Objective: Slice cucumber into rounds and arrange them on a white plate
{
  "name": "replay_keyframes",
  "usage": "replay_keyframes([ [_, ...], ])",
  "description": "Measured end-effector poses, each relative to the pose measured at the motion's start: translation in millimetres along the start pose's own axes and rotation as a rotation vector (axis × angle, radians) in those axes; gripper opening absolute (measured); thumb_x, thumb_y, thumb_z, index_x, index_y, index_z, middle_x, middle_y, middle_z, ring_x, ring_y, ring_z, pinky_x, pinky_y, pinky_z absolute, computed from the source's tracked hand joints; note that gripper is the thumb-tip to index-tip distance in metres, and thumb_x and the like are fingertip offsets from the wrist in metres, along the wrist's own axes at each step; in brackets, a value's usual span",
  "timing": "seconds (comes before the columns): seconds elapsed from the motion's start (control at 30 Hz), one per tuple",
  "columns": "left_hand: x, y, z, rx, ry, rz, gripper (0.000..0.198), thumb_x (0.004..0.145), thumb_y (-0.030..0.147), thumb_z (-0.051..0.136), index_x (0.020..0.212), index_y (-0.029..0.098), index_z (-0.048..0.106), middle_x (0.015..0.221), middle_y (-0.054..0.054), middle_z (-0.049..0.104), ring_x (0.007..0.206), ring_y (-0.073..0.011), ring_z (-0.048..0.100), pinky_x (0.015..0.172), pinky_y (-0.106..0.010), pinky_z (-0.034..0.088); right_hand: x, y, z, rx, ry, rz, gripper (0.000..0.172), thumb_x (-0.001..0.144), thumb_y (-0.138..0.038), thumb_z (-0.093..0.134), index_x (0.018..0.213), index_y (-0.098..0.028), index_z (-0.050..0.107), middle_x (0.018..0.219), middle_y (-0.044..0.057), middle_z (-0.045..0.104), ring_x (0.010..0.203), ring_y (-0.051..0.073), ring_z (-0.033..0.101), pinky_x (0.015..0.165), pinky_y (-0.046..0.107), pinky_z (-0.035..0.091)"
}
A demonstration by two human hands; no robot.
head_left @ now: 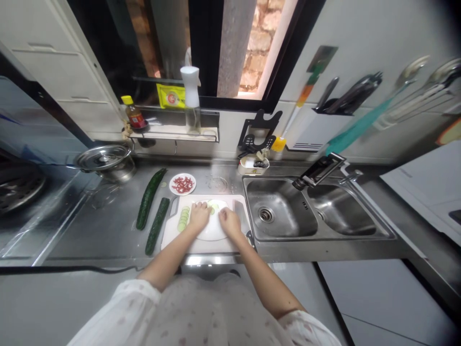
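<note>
A white cutting board (171, 238) lies on the steel counter in front of me, with a white plate (212, 231) on it. A row of cucumber slices (183, 219) sits on the board's left part, and more slices (213, 205) lie at the plate's far edge. My left hand (199, 214) rests over the plate's left side, fingers curled down by the far slices. My right hand (229, 221) is on the plate's right side, fingers bent; what they hold, if anything, is hidden. A knife (240, 211) lies along the board's right edge.
Two whole cucumbers (149, 197) (157, 225) lie left of the board. A small plate of red chilli pieces (182, 184) stands behind it. A double sink (288, 211) with a tap (317, 170) is right. A lidded pot (104, 161) stands back left. Bottles sit on the window shelf (173, 132).
</note>
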State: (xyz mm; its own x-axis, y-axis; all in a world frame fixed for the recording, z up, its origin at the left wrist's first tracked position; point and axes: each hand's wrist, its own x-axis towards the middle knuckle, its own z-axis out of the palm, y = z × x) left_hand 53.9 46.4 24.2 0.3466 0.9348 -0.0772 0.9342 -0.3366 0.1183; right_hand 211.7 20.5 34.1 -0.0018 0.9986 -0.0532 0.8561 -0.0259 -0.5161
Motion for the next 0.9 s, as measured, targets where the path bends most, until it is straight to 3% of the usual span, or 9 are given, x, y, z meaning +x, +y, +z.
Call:
replay_keyframes([
  [0.2, -0.6, 1.3, -5.2, -0.033, -0.013, -0.018, 0.032, 0.090, 0.019, 0.041, 0.105, 0.021, 0.069, 0.104, -0.014, 0.060, 0.102, -0.0277, 0.048, 0.089, -0.044, 0.028, -8.1, 2.3, -1.7, 0.016, 0.011, 0.012, 0.019, 0.090, -0.027, 0.048, 0.092, -0.018, 0.066, 0.084, 0.005, 0.070, 0.074, 0.016, 0.059, 0.064, 0.023, 0.033],
  [0.37, -10.3, 0.3, -11.9, -0.126, 0.046, -0.097, 0.034, 0.088, 0.021, 0.044, 0.114, 0.025, 0.066, 0.105, -0.011, 0.060, 0.102, -0.0268, 0.049, 0.088, -0.041, 0.030, -12.3, 3.8, -5.6, 0.035, 0.023, 0.013, 0.020, 0.090, -0.028, 0.048, 0.092, -0.019, 0.066, 0.082, 0.005, 0.069, 0.073, 0.015, 0.059, 0.063, 0.022, 0.033],
  [0.63, -45.8, -6.2, -4.5, -0.259, 0.127, -0.207, 0.030, 0.086, 0.022, 0.046, 0.106, 0.026, 0.069, 0.102, -0.007, 0.064, 0.102, -0.0252, 0.052, 0.093, -0.040, 0.031, -28.1, -2.5, -8.1, 0.059, 0.008, -0.011, 0.020, 0.090, -0.028, 0.047, 0.088, -0.019, 0.065, 0.074, 0.002, 0.066, 0.067, 0.014, 0.055, 0.060, 0.022, 0.031],
  [0.9, -82.8, -1.0, 9.3, -0.375, 0.137, -0.205, 0.029, 0.086, 0.022, 0.048, 0.103, 0.025, 0.071, 0.099, -0.006, 0.066, 0.101, -0.0239, 0.055, 0.094, -0.039, 0.034, -47.4, -18.0, -4.6, 0.115, -0.052, -0.058, 0.021, 0.090, -0.029, 0.046, 0.089, -0.020, 0.065, 0.074, 0.001, 0.065, 0.067, 0.014, 0.056, 0.062, 0.022, 0.033],
])
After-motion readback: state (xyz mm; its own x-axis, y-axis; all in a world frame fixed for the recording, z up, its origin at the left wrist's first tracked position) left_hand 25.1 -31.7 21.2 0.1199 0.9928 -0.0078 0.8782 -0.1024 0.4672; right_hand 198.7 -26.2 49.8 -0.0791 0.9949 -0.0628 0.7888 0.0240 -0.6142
